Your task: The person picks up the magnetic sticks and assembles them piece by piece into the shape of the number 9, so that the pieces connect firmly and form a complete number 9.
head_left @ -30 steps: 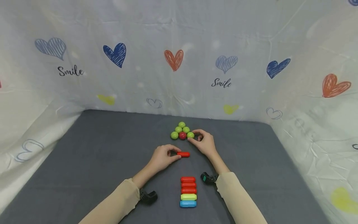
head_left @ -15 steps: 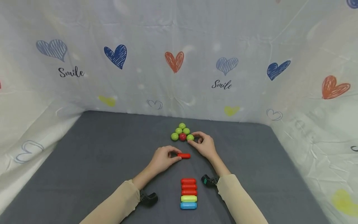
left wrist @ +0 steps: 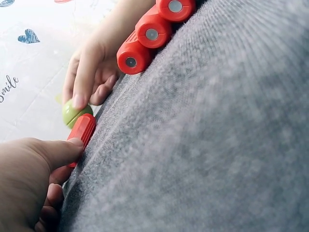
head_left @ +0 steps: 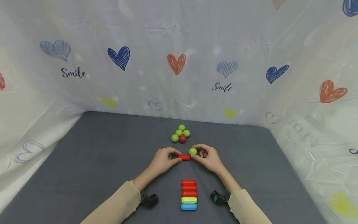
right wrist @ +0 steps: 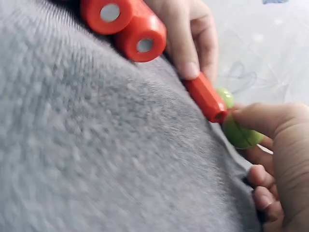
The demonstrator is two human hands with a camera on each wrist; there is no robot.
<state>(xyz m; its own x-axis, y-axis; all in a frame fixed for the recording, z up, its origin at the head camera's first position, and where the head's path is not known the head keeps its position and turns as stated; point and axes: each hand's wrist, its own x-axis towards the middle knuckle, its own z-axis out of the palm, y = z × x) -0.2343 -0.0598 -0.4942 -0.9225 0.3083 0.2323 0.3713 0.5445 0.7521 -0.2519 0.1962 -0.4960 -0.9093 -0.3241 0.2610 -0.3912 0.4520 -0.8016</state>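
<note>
In the head view my left hand (head_left: 163,160) pinches one end of a red magnetic rod (head_left: 184,157) between thumb and fingers. My right hand (head_left: 209,158) holds a green ball (head_left: 193,151) by thumb and fingertips, close to the rod's right end. The right wrist view shows a metal disc in the end of that red rod (right wrist: 206,96), beside the green ball (right wrist: 241,134); whether they touch I cannot tell. Behind the hands sits a cluster of green balls (head_left: 179,133) with one red ball (head_left: 182,139).
Nearer the person lies a row of rods: several red rods (head_left: 189,188), a yellow rod (head_left: 189,200) and a blue rod (head_left: 188,207). They rest on a dark grey cloth (head_left: 112,149). A white curtain (head_left: 145,71) with printed hearts stands behind and at both sides.
My right hand has taken the green ball from the cluster's right corner and brought it toward the person, next to the red rod. The left hand stays in place with the rod.
</note>
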